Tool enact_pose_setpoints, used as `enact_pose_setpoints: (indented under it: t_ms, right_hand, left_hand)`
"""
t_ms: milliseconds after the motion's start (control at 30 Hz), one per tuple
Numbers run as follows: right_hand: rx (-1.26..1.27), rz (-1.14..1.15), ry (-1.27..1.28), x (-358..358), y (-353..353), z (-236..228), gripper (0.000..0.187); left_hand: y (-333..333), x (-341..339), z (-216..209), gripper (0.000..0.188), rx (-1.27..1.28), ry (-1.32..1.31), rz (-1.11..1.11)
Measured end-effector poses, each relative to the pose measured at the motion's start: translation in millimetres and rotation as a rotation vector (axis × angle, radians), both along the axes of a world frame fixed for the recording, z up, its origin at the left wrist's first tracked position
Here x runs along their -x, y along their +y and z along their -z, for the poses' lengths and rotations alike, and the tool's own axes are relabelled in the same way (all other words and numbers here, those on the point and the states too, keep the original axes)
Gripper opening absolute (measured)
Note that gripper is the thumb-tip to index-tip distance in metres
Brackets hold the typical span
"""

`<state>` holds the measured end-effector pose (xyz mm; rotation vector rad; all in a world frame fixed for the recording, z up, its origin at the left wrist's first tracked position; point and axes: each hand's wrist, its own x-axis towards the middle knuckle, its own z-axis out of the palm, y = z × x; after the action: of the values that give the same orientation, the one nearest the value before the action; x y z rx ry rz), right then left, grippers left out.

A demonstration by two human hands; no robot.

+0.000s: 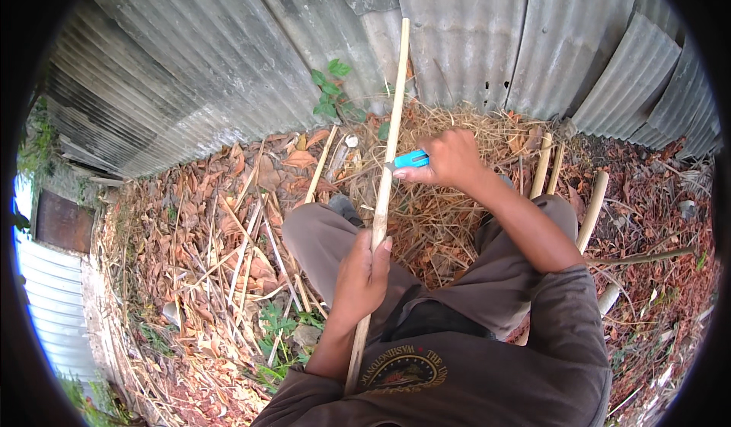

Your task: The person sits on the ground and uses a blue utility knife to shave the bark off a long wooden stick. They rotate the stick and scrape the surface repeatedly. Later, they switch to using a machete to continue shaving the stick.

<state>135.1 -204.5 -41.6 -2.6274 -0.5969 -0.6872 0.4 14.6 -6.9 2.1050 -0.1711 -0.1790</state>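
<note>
left hand (361, 278): clamped round pale stick (395, 115) | right hand (451, 159): clamped on blue cutter (412, 159) | blade (390, 166) indistinct, perhaps touching

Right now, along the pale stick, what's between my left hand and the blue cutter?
In the head view, nothing else lies there: just a bare stretch of the pale stick runs from your left hand up to the blue cutter in your right hand.

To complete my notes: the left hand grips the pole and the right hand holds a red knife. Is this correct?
Not quite: the head view shows the knife is blue, not red. The left hand does grip the pole, and the right hand holds the knife.
</note>
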Motion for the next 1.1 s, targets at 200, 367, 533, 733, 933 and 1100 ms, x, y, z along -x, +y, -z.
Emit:
enact_pose_setpoints:
  t_ms: [200, 367, 533, 733, 933, 1100]
  right_hand:
    - [0.001, 0.019, -0.075, -15.5, -5.9, -5.1, 0.072]
    - [0.028, 0.03, -0.106, -22.5, -11.0, -5.9, 0.074]
    - [0.025, 0.258, 0.043, -43.1, -33.4, -19.1, 0.078]
    - [0.009, 0.213, -0.08, -60.5, -43.5, -15.2, 0.077]
    - [-0.02, 0.359, 0.005, -87.8, -78.9, -29.2, 0.08]
    - [-0.14, 0.71, 0.228, -114.7, -130.9, -32.3, 0.088]
  left_hand:
    - [-0.5, 0.3, -5.4, 0.019, -0.002, -0.05, 0.021]
    - [1.2, 0.2, -6.8, 0.017, -0.01, -0.042, 0.02]
    - [0.6, 4.8, -5.8, 0.017, -0.012, -0.027, 0.059]
    - [-0.1, 8.5, -8.9, 0.018, 0.011, -0.004, 0.066]
    - [2.0, 17.5, -8.7, 0.018, -0.014, 0.033, 0.11]
    - [1.2, 34.1, -3.8, 0.017, -0.021, 0.11, 0.199]
